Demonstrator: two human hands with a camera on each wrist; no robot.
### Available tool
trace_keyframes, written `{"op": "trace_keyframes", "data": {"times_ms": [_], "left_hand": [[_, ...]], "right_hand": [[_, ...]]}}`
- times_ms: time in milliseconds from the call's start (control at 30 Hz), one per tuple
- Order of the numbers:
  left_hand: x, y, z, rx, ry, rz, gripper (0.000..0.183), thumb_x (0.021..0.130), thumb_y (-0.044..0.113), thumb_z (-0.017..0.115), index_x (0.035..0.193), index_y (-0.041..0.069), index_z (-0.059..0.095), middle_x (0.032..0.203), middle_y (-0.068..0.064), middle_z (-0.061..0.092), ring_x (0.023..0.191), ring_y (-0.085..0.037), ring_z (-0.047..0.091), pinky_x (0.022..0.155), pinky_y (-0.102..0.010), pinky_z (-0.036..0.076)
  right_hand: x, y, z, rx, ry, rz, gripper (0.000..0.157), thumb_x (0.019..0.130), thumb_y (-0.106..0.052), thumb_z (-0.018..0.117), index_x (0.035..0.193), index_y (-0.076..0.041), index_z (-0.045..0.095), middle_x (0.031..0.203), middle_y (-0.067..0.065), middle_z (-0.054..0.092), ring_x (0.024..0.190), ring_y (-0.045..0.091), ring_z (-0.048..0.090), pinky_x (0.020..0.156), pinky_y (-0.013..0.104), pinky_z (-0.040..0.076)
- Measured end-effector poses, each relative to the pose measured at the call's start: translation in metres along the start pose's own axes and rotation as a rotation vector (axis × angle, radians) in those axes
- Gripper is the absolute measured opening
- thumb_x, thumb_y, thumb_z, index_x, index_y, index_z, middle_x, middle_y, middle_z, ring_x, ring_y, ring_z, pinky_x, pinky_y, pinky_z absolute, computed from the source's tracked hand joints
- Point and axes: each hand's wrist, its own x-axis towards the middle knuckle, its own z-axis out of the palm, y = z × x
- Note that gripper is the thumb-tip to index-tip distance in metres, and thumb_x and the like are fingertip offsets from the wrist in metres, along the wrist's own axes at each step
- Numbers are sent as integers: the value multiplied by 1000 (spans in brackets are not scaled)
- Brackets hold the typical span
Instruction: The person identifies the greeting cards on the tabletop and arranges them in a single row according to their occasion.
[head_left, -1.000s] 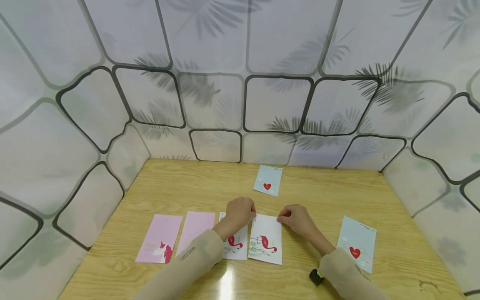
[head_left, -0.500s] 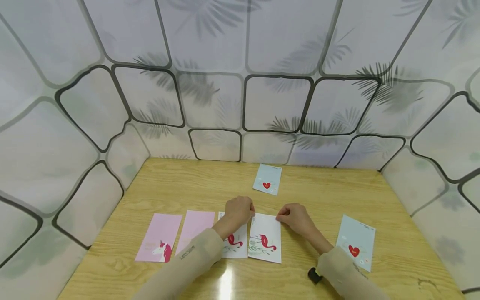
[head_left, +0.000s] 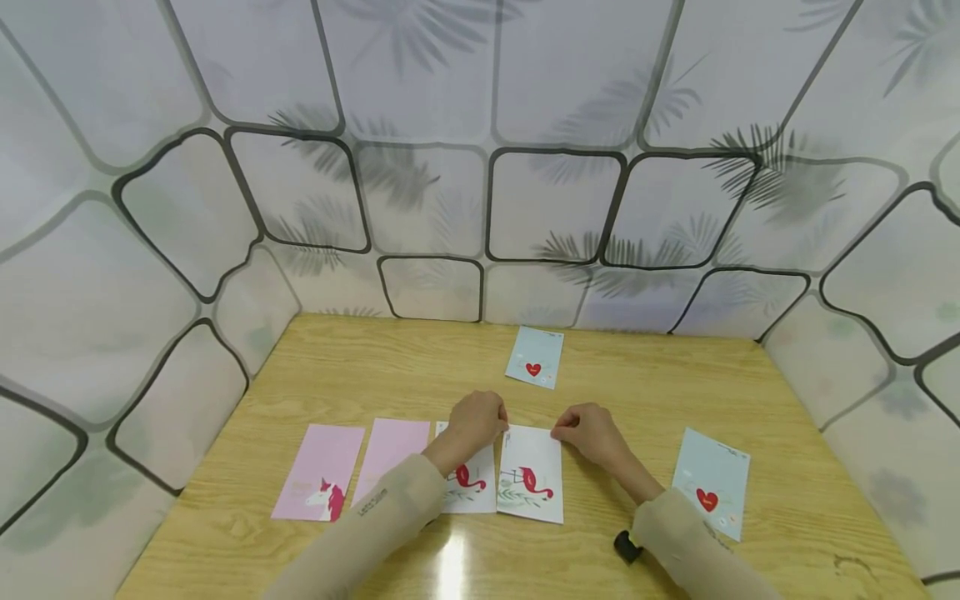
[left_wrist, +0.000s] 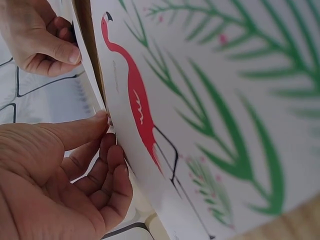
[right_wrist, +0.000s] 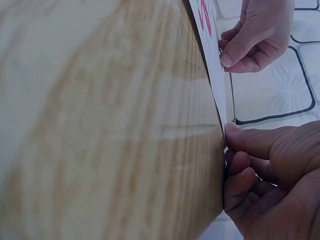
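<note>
A white flamingo card (head_left: 529,475) lies on the wooden table between my two hands. My left hand (head_left: 474,423) pinches its far left corner between thumb and fingers. At the far right corner, my right hand (head_left: 596,433) pinches the edge in the same way. A second flamingo card (head_left: 472,487) lies just to the left, partly covered by my left hand and forearm. The left wrist view shows the flamingo print (left_wrist: 139,107) close beside the left fingertips. In the right wrist view a card's thin edge (right_wrist: 216,95) runs between both hands.
Left of the flamingo cards lie two pink cards, one with a unicorn (head_left: 315,467), the other (head_left: 393,442) partly under my left sleeve. One pale blue heart card (head_left: 536,354) lies farther back, another (head_left: 712,479) at the right beside my right sleeve. Patterned fabric walls (head_left: 555,208) enclose the table.
</note>
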Motion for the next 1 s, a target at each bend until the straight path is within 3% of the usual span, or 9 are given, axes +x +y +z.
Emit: {"op": "trace_keyframes", "data": {"times_ms": [300,733,1000], "left_hand": [[2,-3,-1,-67,-45,15,14,92,12,79,81,11,70,76,1,63,69,-14,55,68,-30,50],[5,-6,-2,-45,-76,-4,22,90,16,81,75,15,66,75,3,59,71,-14,52,70,-31,48],[1,1,-7,-54,-37,-8,12,94,20,78,86,14,72,87,2,60,78,-13,53,70,-30,48]], "right_hand": [[3,1,-1,0,-13,-13,10,88,-11,83,81,-11,76,77,-5,67,76,14,56,75,33,49],[5,2,-1,10,-15,-47,11,89,-12,82,80,-12,76,76,-5,67,75,14,56,74,33,48],[-8,7,-15,137,-23,-63,13,99,-17,72,96,-6,77,73,0,64,64,14,53,58,27,45]]}}
